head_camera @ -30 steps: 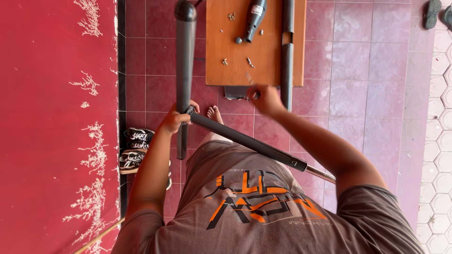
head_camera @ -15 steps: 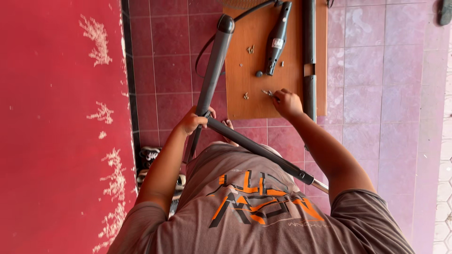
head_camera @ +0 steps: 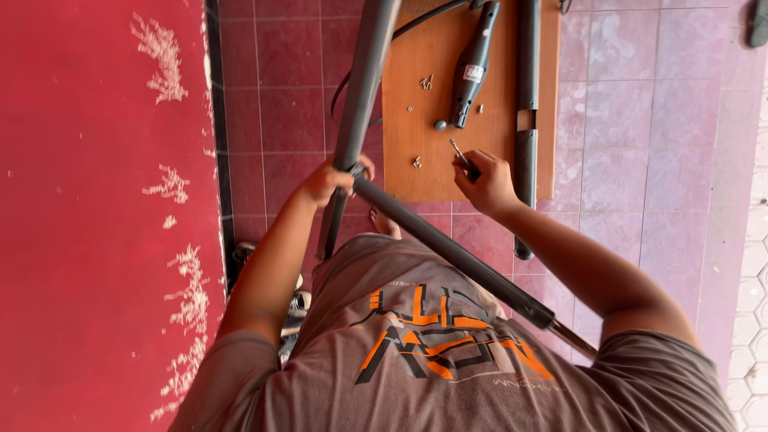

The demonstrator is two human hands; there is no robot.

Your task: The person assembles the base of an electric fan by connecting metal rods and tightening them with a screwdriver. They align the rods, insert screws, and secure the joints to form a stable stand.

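Two joined grey tubes; small screwdriver tilted over board.

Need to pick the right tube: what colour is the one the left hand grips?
Dark grey tube, gripped by the left hand; head view.

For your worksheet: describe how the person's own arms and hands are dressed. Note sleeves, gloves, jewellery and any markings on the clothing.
Both arms are bare below short sleeves of a grey-brown T-shirt with an orange and black graphic on it. The left hand and right hand are bare: no gloves, and no watch, ring or wristband shows in this view.
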